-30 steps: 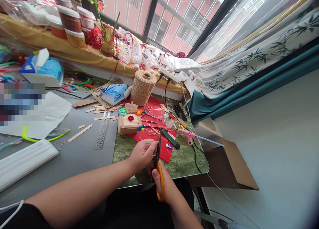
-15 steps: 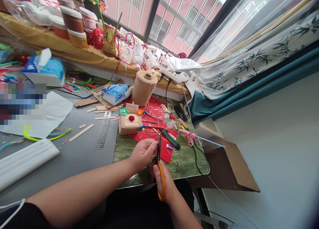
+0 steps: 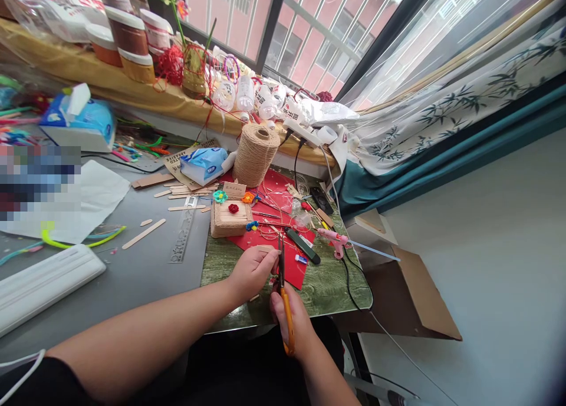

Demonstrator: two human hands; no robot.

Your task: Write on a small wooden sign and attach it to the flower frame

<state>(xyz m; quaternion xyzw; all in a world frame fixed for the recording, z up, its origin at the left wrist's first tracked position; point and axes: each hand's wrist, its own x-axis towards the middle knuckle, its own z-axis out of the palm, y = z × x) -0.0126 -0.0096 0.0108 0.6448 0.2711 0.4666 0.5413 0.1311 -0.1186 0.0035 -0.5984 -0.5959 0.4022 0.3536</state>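
Observation:
My left hand (image 3: 254, 271) is closed on a short wooden craft stick (image 3: 264, 249), most of it covered by the fingers. Orange-handled scissors (image 3: 287, 317) are gripped in my right hand (image 3: 297, 320), their blades pointing away from me. The blades stand beside my left fingertips, at the end of the stick. Just beyond my hands sits a twine-wrapped box (image 3: 230, 222) with a dark red flower on its top and other coloured flowers around it. A green utility knife (image 3: 303, 246) lies on red paper (image 3: 292, 271) to the right.
A twine spool (image 3: 256, 155) stands behind the box, next to a tissue pack (image 3: 204, 165). A clear ruler (image 3: 182, 235) and loose craft sticks (image 3: 144, 235) lie left. A pink glue gun (image 3: 333, 239) with its cord rests near the right table edge. Jars (image 3: 128, 38) line the sill.
The scissor blades have drawn closer together beside my left fingertips, and my right fingers have closed up on the handles. My left hand has hardly moved.

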